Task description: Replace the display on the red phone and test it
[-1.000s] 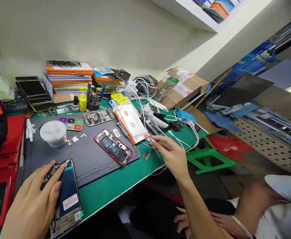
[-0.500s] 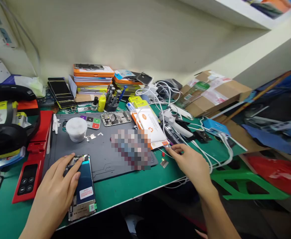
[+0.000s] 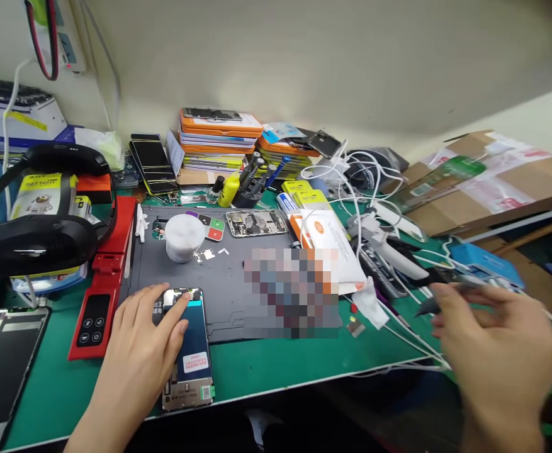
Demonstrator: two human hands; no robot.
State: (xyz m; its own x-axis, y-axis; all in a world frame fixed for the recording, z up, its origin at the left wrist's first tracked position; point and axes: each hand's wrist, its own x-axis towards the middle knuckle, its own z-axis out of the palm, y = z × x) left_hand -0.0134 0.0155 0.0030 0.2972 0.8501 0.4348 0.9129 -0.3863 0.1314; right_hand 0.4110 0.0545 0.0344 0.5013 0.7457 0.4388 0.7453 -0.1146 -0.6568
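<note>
My left hand (image 3: 141, 333) lies flat with fingers stretched over the upper left of a phone screen assembly (image 3: 193, 343), touching its top end. The assembly lies back up near the table's front edge and bears a white label and a green sticker. On the right, my right hand (image 3: 497, 346) is closed round a dark grey pointed tool (image 3: 429, 307), blurred and partly hidden by the fingers. Left of that hand are a crumpled white tissue (image 3: 371, 304) and a small metallic piece (image 3: 355, 326). An opened phone body (image 3: 257, 223) rests at the back of the grey mat (image 3: 228, 277).
A round white tub (image 3: 184, 238) stands on the mat. Left are a red folding device (image 3: 101, 283), a black headset (image 3: 44, 233) and another phone screen (image 3: 6, 371). Tangled white cables, a white packet (image 3: 330, 242) and a cardboard box (image 3: 502, 189) crowd the right.
My right hand has moved right from beside the white packet and now holds the dark tool. The tissue has come into sight. My left hand stays on the screen assembly; the view has turned left.
</note>
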